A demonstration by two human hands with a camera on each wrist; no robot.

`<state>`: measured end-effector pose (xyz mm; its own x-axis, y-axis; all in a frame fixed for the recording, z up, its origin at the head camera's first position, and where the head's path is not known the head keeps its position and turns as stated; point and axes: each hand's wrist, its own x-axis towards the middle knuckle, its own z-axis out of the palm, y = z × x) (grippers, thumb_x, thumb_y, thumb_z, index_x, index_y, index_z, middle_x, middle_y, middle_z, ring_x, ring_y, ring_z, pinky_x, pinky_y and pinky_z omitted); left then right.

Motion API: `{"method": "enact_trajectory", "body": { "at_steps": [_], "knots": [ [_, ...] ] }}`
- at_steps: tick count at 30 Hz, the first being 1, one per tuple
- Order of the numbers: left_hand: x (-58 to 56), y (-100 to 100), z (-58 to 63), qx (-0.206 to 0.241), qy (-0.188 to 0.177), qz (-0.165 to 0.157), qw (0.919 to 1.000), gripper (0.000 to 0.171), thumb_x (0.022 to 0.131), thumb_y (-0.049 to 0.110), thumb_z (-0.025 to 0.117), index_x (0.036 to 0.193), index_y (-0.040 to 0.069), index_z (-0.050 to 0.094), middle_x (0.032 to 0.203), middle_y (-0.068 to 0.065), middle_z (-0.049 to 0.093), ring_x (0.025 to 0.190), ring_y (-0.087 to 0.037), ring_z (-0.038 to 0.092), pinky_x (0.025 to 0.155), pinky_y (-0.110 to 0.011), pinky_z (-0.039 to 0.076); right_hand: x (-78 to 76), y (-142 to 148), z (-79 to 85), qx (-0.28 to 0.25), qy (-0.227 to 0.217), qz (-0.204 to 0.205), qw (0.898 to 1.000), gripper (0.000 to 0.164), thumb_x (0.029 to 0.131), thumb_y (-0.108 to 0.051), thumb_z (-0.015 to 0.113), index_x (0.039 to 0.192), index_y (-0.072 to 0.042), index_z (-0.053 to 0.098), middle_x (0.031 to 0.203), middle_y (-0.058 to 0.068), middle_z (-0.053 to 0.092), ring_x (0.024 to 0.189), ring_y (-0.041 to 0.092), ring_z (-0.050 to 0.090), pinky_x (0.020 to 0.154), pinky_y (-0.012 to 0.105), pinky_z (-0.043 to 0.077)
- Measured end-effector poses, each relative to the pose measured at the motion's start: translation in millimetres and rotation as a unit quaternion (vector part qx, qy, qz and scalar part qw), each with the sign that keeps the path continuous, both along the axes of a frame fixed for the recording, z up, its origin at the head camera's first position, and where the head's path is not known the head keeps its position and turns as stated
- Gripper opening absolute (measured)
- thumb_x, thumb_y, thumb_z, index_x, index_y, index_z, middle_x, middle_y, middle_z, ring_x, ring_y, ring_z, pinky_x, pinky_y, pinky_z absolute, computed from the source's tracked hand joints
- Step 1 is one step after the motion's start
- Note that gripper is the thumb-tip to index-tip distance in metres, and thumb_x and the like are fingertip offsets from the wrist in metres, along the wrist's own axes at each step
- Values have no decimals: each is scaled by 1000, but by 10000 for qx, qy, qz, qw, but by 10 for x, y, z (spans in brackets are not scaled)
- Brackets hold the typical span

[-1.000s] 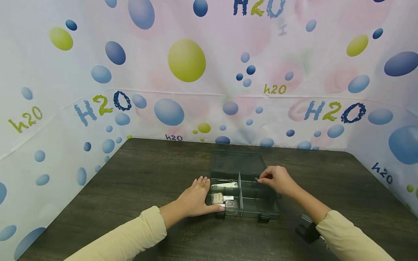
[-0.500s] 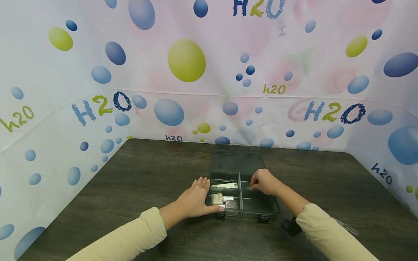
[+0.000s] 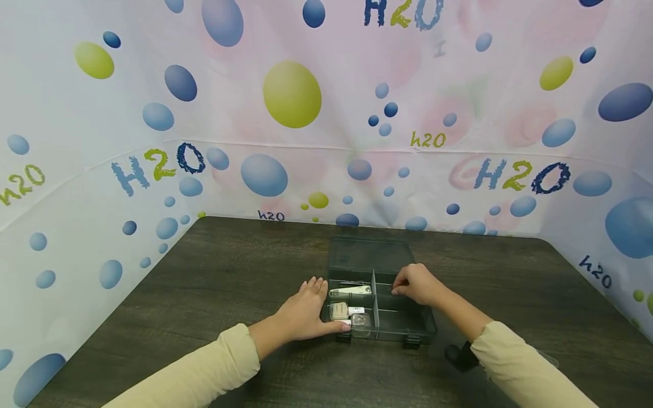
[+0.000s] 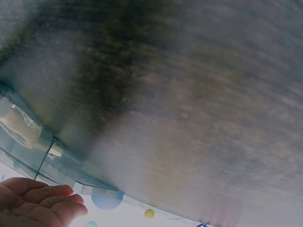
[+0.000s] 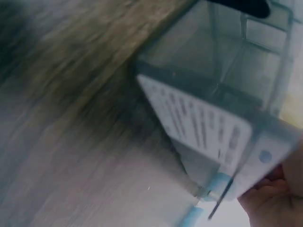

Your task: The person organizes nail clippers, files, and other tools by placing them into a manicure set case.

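A translucent dark plastic divided organizer box (image 3: 403,320) lies on the table with its lid (image 3: 369,253) folded back. My left hand (image 3: 306,311) rests along the box's left side, fingers extended, thumb over the front edge; its fingers (image 4: 52,203) show beside the box in the left wrist view. Inside the left compartments are a nail clipper (image 3: 351,291), a small bottle of beige liquid (image 3: 339,310) with a white cap, and a clear bottle (image 3: 361,322). My right hand (image 3: 417,283) reaches into the back right compartment with curled fingers; I cannot tell whether they hold anything.
Two black latches sit on the box's front, one being the right latch (image 3: 411,340). A white printed label (image 5: 199,123) covers the box's side in the right wrist view. A black device (image 3: 461,357) shows under my right forearm. A patterned curtain (image 3: 326,113) rises behind the dark wooden table (image 3: 245,260).
My right hand has moved left and down from above the box's right edge into the back right compartment. The small clear piece at its fingertips has gone from sight. The left hand has stayed put.
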<state>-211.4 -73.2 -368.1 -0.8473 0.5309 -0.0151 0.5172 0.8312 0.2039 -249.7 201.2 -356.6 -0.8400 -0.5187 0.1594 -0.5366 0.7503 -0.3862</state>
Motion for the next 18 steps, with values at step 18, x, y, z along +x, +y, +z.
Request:
{"method": "enact_trajectory", "body": {
  "at_steps": [18],
  "knots": [
    [10,4,-3,15,17,6,10000,97,81,66,54,141,-7,31,146,-25,32,139,-37,27,113,-46,26,441,400,35,-825,1499,-1273,9770,12,79,-6,71,90,0,71,81,4,63,65,9,53,55,21,46]
  ]
}}
